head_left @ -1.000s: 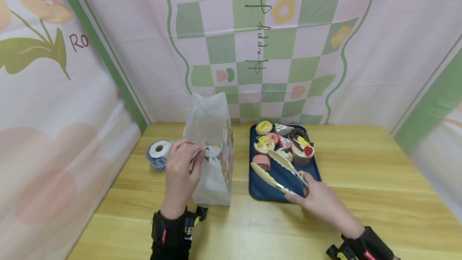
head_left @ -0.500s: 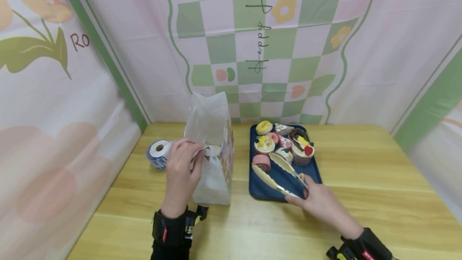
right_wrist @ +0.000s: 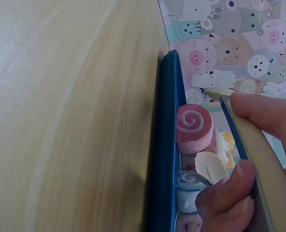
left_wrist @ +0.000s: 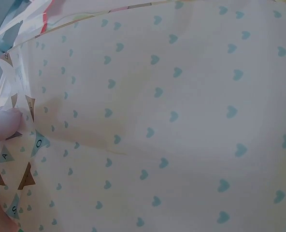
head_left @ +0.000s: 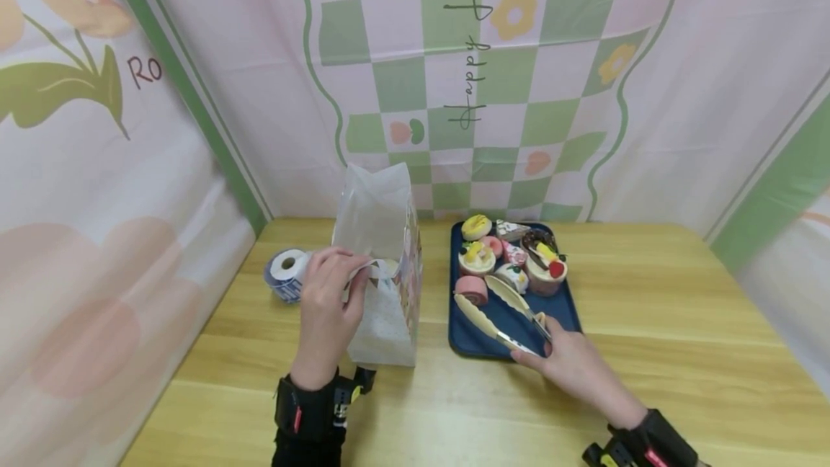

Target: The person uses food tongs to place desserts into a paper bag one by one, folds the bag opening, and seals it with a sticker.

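Note:
In the head view my left hand (head_left: 331, 301) pinches the near top edge of a tall paper bag (head_left: 382, 330), which stands upright with its mouth open. The bag's heart-printed side (left_wrist: 133, 96) fills the left wrist view. My right hand (head_left: 573, 362) grips a pair of tongs (head_left: 480, 321) with cream tips, spread apart over a navy tray (head_left: 463, 341). Between and just beyond the tips sits a pink swirl roll cake (head_left: 471, 290), also seen in the right wrist view as a pink roll (right_wrist: 193, 128). Nothing is caught between the tips.
Several small cakes crowd the tray's back half, among them a strawberry-topped cupcake (head_left: 546, 276), a chocolate doughnut (head_left: 535, 240) and a yellow-topped cake (head_left: 476, 227). Left of the bag stands a blue-and-white roll (head_left: 287, 276). A printed curtain (head_left: 292, 128) hangs behind the wooden table (head_left: 655, 308).
The tongs' tips have shifted slightly to the right and down, close to the pink roll cake. The left hand keeps its pinch on the bag, and the head view has shifted a little.

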{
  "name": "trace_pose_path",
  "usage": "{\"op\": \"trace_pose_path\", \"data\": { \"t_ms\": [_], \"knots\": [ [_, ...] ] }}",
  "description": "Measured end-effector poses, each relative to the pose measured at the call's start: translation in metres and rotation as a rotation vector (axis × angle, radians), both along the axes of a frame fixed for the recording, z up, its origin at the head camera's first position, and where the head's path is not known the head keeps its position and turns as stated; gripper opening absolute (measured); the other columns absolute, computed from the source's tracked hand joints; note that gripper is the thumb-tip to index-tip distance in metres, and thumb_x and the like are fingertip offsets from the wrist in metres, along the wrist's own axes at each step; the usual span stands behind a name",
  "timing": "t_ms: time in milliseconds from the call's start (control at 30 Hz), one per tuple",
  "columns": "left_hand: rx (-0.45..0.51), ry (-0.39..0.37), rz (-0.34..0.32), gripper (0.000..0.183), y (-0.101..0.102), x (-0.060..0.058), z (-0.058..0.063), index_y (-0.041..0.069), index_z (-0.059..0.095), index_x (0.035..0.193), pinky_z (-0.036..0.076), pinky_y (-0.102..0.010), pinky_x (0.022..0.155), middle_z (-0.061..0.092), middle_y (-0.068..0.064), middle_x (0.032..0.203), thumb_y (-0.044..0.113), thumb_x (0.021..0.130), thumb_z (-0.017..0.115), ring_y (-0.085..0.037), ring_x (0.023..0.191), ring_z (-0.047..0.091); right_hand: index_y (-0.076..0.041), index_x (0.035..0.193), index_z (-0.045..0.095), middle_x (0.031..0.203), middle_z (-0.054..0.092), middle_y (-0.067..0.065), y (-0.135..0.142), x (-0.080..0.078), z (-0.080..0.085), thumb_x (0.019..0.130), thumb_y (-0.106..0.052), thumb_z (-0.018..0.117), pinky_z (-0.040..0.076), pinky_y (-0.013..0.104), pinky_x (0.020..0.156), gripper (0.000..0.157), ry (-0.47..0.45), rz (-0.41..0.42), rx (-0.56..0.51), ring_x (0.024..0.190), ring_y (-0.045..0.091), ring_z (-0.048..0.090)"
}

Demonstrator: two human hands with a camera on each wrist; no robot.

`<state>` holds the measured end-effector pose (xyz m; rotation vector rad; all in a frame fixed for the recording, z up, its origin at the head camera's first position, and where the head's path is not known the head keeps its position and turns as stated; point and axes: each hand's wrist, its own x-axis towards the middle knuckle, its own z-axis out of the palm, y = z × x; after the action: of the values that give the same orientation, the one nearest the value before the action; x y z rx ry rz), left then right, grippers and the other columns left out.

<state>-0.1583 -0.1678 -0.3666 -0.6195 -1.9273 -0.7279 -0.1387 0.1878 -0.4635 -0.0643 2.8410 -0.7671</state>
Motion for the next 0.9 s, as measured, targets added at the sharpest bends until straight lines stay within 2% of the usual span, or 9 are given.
{"op": "trace_pose_path", "data": {
  "t_ms": [333, 567, 767, 900],
  "knots": [
    [-0.001, -0.009, 0.0, 0.011, -0.0009, 0.0004, -0.0001, 0.004, 0.07, 0.098, 0.046, -0.041, 0.093, 0.071, -0.009, 0.089, 0.005, 0.087, 0.07, -0.029, 0.099, 0.061, 0.009, 0.146, 0.031, 0.074, 0.057, 0.003, -0.0014, -0.0027, -0.0036, 0.08, -0.068, 0.065, 0.038, 0.027, 0.051, 0.107, -0.029, -0.011, -0.003, 0.06, 0.015, 0.052],
    [-0.004, -0.002, -0.001, 0.011, -0.0008, 0.0, 0.001, 0.004, 0.07, 0.097, 0.046, -0.042, 0.093, 0.07, -0.009, 0.088, 0.004, 0.087, 0.07, -0.029, 0.098, 0.061, 0.011, 0.145, 0.03, 0.086, 0.065, 0.012, -0.0018, -0.0042, -0.0056, 0.079, -0.065, 0.068, 0.042, 0.029, 0.052, 0.107, -0.018, -0.006, 0.031, 0.068, 0.016, 0.056],
    [-0.001, -0.008, 0.0, 0.011, -0.0009, 0.0002, 0.0012, 0.004, 0.07, 0.098, 0.046, -0.041, 0.093, 0.07, -0.009, 0.088, 0.004, 0.087, 0.07, -0.028, 0.098, 0.061, 0.005, 0.145, 0.033, 0.072, 0.056, 0.004, -0.003, -0.0031, -0.0052, 0.08, -0.058, 0.071, 0.038, 0.027, 0.048, 0.098, -0.022, -0.005, 0.024, 0.057, 0.015, 0.051],
    [-0.001, -0.008, 0.0, 0.011, -0.0011, 0.0001, 0.0012, 0.004, 0.07, 0.097, 0.046, -0.041, 0.093, 0.07, -0.009, 0.087, 0.004, 0.087, 0.07, -0.028, 0.098, 0.061, 0.004, 0.144, 0.036, 0.069, 0.054, 0.003, -0.0019, -0.0027, -0.005, 0.081, -0.054, 0.073, 0.037, 0.026, 0.047, 0.093, -0.009, 0.006, 0.016, 0.055, 0.015, 0.049]
  ]
}}
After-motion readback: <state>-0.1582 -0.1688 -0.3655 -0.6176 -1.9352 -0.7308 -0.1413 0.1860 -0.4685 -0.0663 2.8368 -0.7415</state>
